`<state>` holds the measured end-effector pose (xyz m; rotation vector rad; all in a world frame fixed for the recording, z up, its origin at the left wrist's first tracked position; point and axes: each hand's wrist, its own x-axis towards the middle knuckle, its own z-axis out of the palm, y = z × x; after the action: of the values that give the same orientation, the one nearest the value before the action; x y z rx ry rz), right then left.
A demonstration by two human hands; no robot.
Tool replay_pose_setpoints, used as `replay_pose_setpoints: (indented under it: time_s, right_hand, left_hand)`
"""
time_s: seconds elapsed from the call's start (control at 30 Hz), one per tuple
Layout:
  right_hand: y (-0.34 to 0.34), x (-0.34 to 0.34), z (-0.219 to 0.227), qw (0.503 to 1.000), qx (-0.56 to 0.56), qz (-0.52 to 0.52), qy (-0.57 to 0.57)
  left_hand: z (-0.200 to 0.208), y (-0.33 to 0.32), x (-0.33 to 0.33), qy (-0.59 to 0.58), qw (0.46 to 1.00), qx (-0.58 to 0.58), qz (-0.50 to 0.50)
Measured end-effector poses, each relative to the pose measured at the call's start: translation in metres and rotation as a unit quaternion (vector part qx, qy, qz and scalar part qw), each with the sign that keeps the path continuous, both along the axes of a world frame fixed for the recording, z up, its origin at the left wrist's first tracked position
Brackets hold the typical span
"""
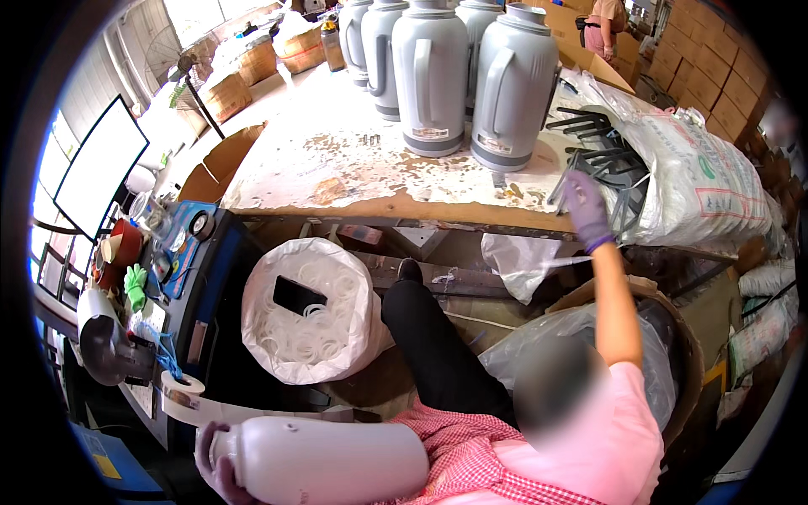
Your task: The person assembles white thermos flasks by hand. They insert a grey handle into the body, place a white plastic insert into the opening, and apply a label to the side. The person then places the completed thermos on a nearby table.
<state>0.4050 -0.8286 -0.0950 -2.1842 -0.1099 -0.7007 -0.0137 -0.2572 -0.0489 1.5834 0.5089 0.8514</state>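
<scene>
My left hand (220,461), in a purple glove, is wrapped round the end of a light grey thermos body (332,461). The body lies on its side across my lap, and no handle shows on it. At the table's right front edge, my gloved right hand (587,208) has its fingers closed on a dark grey plastic handle (557,187). More such handles (621,168) lie loosely piled beside it, spilling from a white woven sack (703,181). Several grey thermoses (427,80) with side handles stand upright on the worn table (295,172).
Below the table, a white-lined bin (358,337) holds translucent rings (290,337) and a black phone (299,296). A plastic-lined carton (673,316) is at the right. A roll of labels (183,385) hangs by the left bench. Another person (604,25) stands far back.
</scene>
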Motion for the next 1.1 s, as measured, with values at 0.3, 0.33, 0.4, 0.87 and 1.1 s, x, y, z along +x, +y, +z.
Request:
replay_pose_setpoints:
  time_s: [0.3,0.33,0.4,0.87,1.1]
  right_hand:
    - [-0.181,0.051,0.001,0.913,-0.2,-0.351,0.064]
    - [-0.172,0.055,0.003,0.918,-0.206,-0.322,0.11]
    - [-0.13,0.069,0.019,0.92,-0.215,-0.261,0.199]
    - [-0.107,0.21,0.015,0.998,0.052,-0.017,0.041]
    - [0.042,0.038,0.105,0.984,0.04,0.125,-0.122]
  left_hand:
    - [0.039,-0.051,0.02,0.046,0.956,0.289,0.014]
    - [0.04,-0.055,0.019,0.061,0.948,0.312,0.021]
    - [0.039,-0.061,0.022,0.061,0.944,0.322,0.032]
    - [0.053,-0.096,0.026,-0.014,0.944,0.33,-0.002]
    - [0.021,-0.107,0.032,0.103,0.922,0.364,-0.088]
